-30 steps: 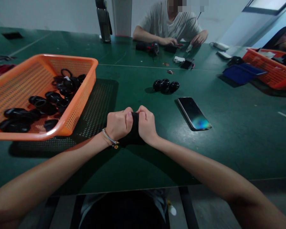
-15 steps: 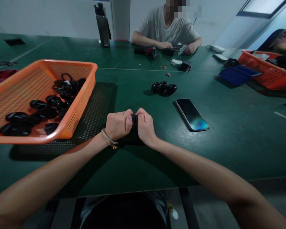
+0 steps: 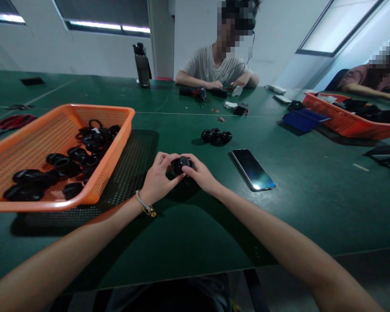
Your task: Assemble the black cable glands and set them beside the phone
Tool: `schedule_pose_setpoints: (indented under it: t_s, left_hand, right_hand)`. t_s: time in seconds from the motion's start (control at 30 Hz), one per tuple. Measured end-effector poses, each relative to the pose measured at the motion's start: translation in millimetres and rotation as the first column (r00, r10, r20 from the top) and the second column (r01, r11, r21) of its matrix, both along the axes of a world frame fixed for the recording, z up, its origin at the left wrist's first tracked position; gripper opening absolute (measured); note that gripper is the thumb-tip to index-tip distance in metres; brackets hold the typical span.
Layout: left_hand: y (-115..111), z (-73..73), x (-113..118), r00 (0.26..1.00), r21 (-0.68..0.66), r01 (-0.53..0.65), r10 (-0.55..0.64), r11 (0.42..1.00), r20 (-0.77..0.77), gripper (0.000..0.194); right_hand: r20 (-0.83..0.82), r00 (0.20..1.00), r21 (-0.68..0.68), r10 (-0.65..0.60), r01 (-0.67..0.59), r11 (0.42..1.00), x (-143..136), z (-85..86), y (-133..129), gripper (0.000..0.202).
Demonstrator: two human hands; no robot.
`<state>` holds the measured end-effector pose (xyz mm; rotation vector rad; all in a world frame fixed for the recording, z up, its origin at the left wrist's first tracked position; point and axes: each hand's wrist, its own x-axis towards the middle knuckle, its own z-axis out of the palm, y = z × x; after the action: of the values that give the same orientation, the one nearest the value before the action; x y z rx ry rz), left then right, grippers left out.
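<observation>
A glossy black rounded part (image 3: pixel 181 164) is held between my two hands, just above the green table (image 3: pixel 169 264). My left hand (image 3: pixel 159 175) grips it from the left with thumb and fingers, and a bracelet is on that wrist. From the right, my right hand (image 3: pixel 199 172) closes on the same part, its thumb across the near side. Beyond my hands stands a small cluster of similar black parts (image 3: pixel 216 137). To the left, an orange perforated basket (image 3: pixel 112 162) contains several black parts (image 3: pixel 66 166).
A phone (image 3: pixel 252 170) lies right of my hands. Farther back are a dark bottle (image 3: pixel 142 67), a power drill (image 3: pixel 193 92), a blue tray (image 3: pixel 304 120) and another orange basket (image 3: pixel 351 125). Two people sit across the table.
My fingers have shifted from tight fists around the black part to a looser fingertip hold, showing more of it. The camera view has tilted up, so the scene sits lower.
</observation>
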<state>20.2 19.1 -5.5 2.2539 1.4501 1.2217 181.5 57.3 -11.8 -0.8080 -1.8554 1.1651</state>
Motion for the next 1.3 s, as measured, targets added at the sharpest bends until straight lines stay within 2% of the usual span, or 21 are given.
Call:
schedule_pose_setpoints:
  t_s: [0.13,0.3,0.37,0.47,0.57,0.63,0.73,0.8,0.87,1.0,1.1,1.3]
  left_hand:
    - [1.8,-2.6,-1.6,1.000,0.068,0.003,-0.002,0.998,-0.003,0.037]
    - [2.1,-4.3,-1.3,0.997,0.077,0.065,-0.067,0.995,0.026,0.052]
    - [3.0,-5.8,-1.1,0.995,0.073,0.075,-0.080,0.994,0.055,0.057]
    - [5.0,-8.1,-0.6,0.994,0.046,0.054,-0.058,0.997,0.092,0.056]
    - [5.8,-8.5,0.1,0.997,0.023,0.035,-0.036,0.999,0.065,0.051]
    - [5.3,-7.6,0.8,0.999,0.010,0.041,-0.041,0.999,0.014,0.048]
    - [3.8,-5.5,2.0,0.995,-0.020,0.065,-0.066,0.998,-0.078,0.043]
    - [3.0,-4.3,2.6,0.990,-0.043,0.073,-0.078,0.996,-0.121,0.041]
    - [2.6,-3.3,2.8,0.985,-0.071,0.080,-0.090,0.994,-0.151,0.039]
    - [2.1,-2.0,2.6,0.975,-0.124,0.088,-0.111,0.988,-0.194,0.035]
    - [1.6,-1.0,2.8,0.972,-0.149,0.080,-0.110,0.986,-0.209,0.035]
    - [1.2,0.7,3.9,0.958,-0.165,0.072,-0.114,0.984,-0.263,0.034]
  right_hand:
    - [0.054,0.998,0.068,0.025,-0.029,0.997,2.9,3.5,0.7,0.052]
    - [0.101,0.995,0.060,0.025,-0.031,0.998,4.6,2.0,6.4,0.042]
    - [0.154,0.988,0.065,-0.015,0.005,0.998,6.2,1.8,9.5,0.039]
    - [0.262,0.953,0.189,-0.150,0.102,0.977,11.0,2.4,15.5,0.032]
    - [0.291,0.881,0.359,-0.375,0.262,0.896,19.8,2.1,25.0,0.028]
    - [0.299,0.812,0.390,-0.501,0.375,0.841,28.0,1.7,32.9,0.031]
    - [0.372,0.634,0.451,-0.678,0.515,0.729,41.9,2.5,44.6,0.038]
    - [0.413,0.541,0.479,-0.733,0.556,0.680,50.9,3.9,51.2,0.041]
    - [0.455,0.478,0.491,-0.751,0.569,0.660,58.3,5.0,56.4,0.043]
    - [0.469,0.426,0.462,-0.774,0.629,0.626,65.5,3.7,62.4,0.048]
    - [0.452,0.438,0.454,-0.777,0.637,0.623,63.9,0.7,63.1,0.051]
    - [0.523,0.457,0.560,-0.719,0.452,0.694,57.2,-3.1,60.7,0.019]
